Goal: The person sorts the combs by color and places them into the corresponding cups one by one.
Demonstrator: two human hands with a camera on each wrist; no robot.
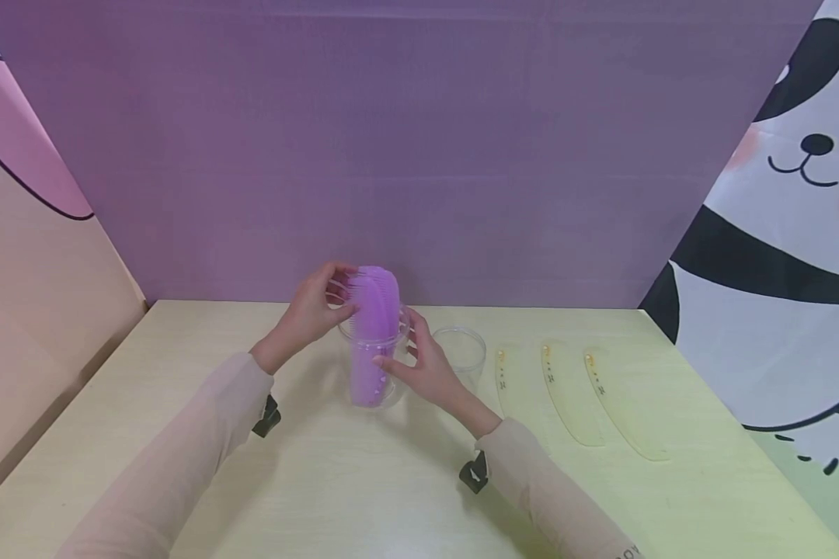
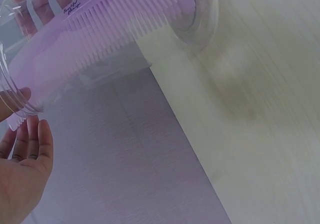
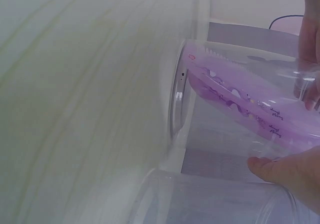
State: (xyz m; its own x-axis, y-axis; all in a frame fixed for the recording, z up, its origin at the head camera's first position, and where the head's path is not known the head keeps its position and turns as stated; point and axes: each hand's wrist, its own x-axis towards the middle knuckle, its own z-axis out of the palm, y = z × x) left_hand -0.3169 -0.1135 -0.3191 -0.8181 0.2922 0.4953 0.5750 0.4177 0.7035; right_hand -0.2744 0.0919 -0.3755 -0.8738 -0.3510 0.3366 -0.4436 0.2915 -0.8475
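Observation:
A clear plastic cup point(image 1: 372, 394) stands on the pale yellow table point(image 1: 182, 442) with purple combs point(image 1: 379, 295) upright in it, teeth to the left. My left hand point(image 1: 316, 310) pinches the comb tops between thumb and fingers above the rim. From the right, my right hand point(image 1: 422, 371) grips the cup's side. The left wrist view shows the combs point(image 2: 115, 19) inside the cup point(image 2: 200, 19) and my left hand point(image 2: 25, 174) at their end. Through the right wrist view, the combs point(image 3: 250, 104) lie against the cup's base point(image 3: 177, 99), with my right hand point(image 3: 292, 176) on the wall.
A second clear cup point(image 1: 459, 349) stands just right of my right hand, also seen close up as a clear cup point(image 3: 200, 199). Three translucent yellow combs point(image 1: 569, 396) lie side by side further right. A purple backdrop point(image 1: 419, 155) closes the table's far edge.

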